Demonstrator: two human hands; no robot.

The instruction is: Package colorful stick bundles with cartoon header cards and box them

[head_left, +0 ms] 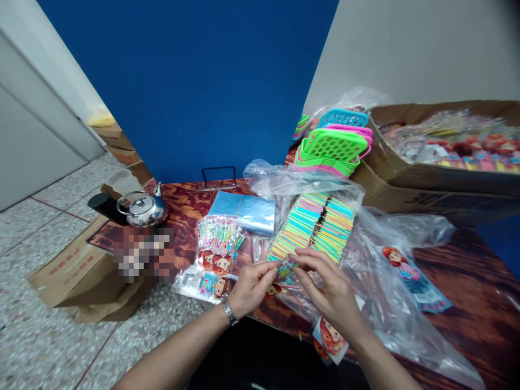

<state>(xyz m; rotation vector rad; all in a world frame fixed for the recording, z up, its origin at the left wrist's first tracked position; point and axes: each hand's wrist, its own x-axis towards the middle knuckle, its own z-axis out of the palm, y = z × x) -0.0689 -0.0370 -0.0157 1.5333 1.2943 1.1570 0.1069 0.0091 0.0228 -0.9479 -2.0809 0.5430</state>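
My left hand, with a metal watch at the wrist, pinches the left side of a small printed plastic packet. Colourful sticks show inside that packet. The fingers of my right hand close on its upper right edge. Just beyond both hands, many thin coloured sticks lie in two rows on clear plastic. To the left of my hands are a pile of stick-filled packets and flat printed bags. More printed bags hang at the table's near edge, below my right hand.
A stack of blue plastic bags lies behind the packets. Crumpled clear plastic spreads to the right, near another printed bag. Coloured baskets and a full carton stand at the back right. A metal kettle sits at left.
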